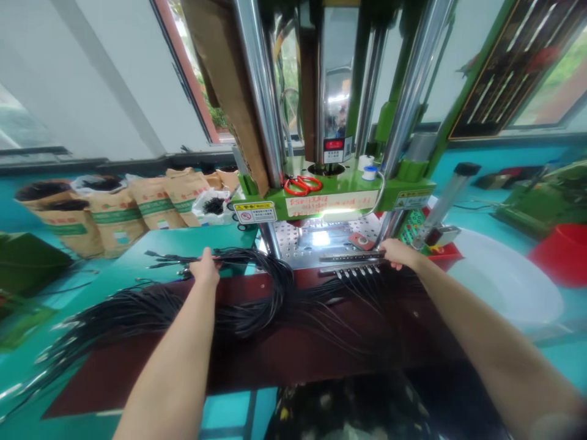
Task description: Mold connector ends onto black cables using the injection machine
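Observation:
My left hand (205,267) is closed around a bundle of thin black cables (275,269), near their plug ends, above the green tabletop. The bundle curves to the right and down onto the dark red board. At the front of the press, my right hand (398,253) is closed on the right end of a narrow metal bar (351,257). Just in front of that bar lies a second slotted bar (328,271), with several silvery cable ends along it and cables trailing toward me. The fingertips of my right hand are partly hidden.
A green press (398,189) with steel columns rises ahead; red-handled scissors (302,185) lie on it. More black cables (123,315) spread left across the dark red board (275,366). Paper sacks (117,214) stand back left. A white round tub (504,281) is at right.

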The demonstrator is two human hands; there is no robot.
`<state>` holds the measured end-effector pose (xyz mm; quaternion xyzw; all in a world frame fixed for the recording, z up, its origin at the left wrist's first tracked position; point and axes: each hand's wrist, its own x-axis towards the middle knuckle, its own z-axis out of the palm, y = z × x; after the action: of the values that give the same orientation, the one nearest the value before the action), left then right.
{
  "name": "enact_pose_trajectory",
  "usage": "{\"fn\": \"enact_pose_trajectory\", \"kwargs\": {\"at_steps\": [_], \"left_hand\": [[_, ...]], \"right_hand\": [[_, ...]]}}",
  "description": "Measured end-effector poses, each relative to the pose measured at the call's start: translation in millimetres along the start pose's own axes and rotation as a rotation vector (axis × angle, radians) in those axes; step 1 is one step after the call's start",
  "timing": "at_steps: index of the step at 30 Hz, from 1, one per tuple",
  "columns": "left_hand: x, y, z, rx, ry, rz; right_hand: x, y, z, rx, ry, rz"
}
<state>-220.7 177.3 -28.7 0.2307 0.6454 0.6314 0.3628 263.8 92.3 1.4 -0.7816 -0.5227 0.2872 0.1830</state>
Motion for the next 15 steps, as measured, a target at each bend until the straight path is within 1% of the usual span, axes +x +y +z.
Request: {"fn": "enact_pose_trajectory", "kwargs": {"at_steps": [3, 4, 6, 7, 8, 9, 10, 11, 13, 15], "left_hand": [[1, -3, 0.5, -0.015, -0.099, -0.112], [0, -3, -0.1, -0.005, -0.168, -0.168], [-4, -3, -2.2, 0.044, -0.363, -0.266], [-7, -2, -3.7, 0.084, -0.449, -0.291], [-10, -1, -5.1, 0.122, -0.497, -0.286], [-13, 0, -6.6, 0.146, -0.501, -0.256], [-16, 2, -7.9, 0.153, -0.464, -0.209], [-19, 4, -9.2, 0.143, -0.402, -0.147], [-30, 11, -11.8, 0.093, -0.284, 0.005], [-50, 19, -14.4, 0.061, -0.254, 0.164]], "right_hand": [[5, -3, 1, -0.103, 0.009, 0.002], [7, -3, 1, -0.135, 0.015, 0.005], [10, -4, 3, -0.208, 0.010, 0.008], [11, -5, 4, -0.250, -0.003, 0.004], [12, -6, 4, -0.295, -0.019, -0.006], [12, -7, 5, -0.340, -0.036, -0.022], [10, -8, 4, -0.382, -0.050, -0.049], [8, -8, 4, -0.420, -0.058, -0.089], [0, -8, 1, -0.486, -0.044, -0.208], [-13, -4, 0, -0.548, -0.010, -0.352]]}}
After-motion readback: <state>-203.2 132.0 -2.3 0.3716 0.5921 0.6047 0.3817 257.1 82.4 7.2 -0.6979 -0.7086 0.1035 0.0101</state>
